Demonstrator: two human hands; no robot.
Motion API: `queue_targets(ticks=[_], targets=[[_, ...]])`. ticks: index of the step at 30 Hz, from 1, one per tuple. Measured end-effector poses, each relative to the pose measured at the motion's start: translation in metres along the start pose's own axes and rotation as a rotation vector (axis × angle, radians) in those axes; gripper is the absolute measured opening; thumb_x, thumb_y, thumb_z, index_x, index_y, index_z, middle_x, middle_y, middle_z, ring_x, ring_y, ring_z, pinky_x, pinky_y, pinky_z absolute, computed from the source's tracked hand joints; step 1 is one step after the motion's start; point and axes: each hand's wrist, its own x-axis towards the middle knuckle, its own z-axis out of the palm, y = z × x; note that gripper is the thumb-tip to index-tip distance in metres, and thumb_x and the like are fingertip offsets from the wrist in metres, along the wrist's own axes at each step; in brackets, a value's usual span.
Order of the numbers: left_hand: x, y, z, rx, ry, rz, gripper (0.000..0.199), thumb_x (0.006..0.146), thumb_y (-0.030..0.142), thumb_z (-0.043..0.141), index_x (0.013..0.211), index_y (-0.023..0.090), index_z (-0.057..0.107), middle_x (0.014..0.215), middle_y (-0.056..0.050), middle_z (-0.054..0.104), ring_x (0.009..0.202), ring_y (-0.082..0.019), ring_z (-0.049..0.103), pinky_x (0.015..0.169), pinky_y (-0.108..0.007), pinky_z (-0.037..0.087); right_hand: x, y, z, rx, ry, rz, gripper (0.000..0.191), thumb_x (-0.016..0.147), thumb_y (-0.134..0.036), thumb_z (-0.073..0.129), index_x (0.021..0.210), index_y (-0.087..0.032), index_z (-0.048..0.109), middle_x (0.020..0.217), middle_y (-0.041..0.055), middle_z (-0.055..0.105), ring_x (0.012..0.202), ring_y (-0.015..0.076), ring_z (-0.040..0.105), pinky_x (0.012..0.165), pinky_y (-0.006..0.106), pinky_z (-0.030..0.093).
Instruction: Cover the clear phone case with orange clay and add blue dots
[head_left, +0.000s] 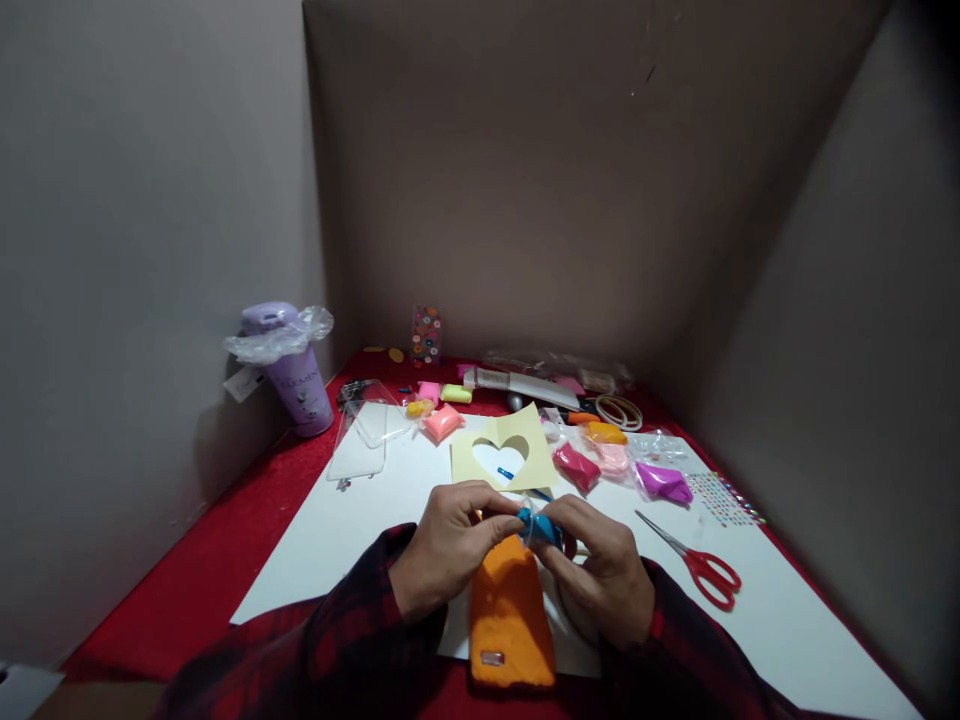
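My left hand [465, 540] and my right hand [600, 560] meet over the white sheet, both closed on a small clear packet of blue clay [543, 528]. The left thumb and fingers pinch the packet's left end. Around its right part the right-hand fingers are wrapped. Below the hands lies an orange clay-covered phone case [510, 620] with a small cutout near its lower edge. Just beyond them is a folded pale yellow paper [540, 450] with a heart-shaped hole. A thin blue tool [505, 472] shows through that hole, partly hidden.
Red-handled scissors [709, 575] lie right, near a sheet of gem stickers [724, 500]. Clay packets, including purple [664, 482] and crimson [576, 466], lie behind. Clear phone cases [358, 450] and a lilac tumbler [300, 390] stand left. Grey walls [502, 180] enclose the table.
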Motion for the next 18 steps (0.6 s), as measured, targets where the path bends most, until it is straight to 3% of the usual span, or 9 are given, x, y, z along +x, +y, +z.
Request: queue_targets(ticks=[8,18], targets=[[-0.0018,-0.0003,-0.0006,0.163,-0.011,0.105,0.008,0.071,0.010,0.062,0.075,0.013,0.069,0.072,-0.005,0.060,0.068,-0.014,0.055,0.062,-0.024,0.042,-0.0034,0.0073,0.0040,-0.286,0.062,-0.140,0.010,0.083,-0.021,0.052,0.085,-0.018,0.062,0.075,0.0049,0.055,0.064,0.0142,0.052,0.057,0.025,0.041],[-0.0033,-0.0029,-0.0021,0.217,-0.074,0.188,0.012,0.079,0.013,0.055,0.081,0.013,0.066,0.074,-0.005,0.060,0.071,-0.014,0.054,0.064,-0.025,0.042,-0.0016,0.0042,0.0050,-0.372,0.119,-0.221,0.014,0.084,-0.022,0.051,0.081,-0.017,0.064,0.071,0.0055,0.058,0.061,0.0137,0.055,0.056,0.023,0.043]])
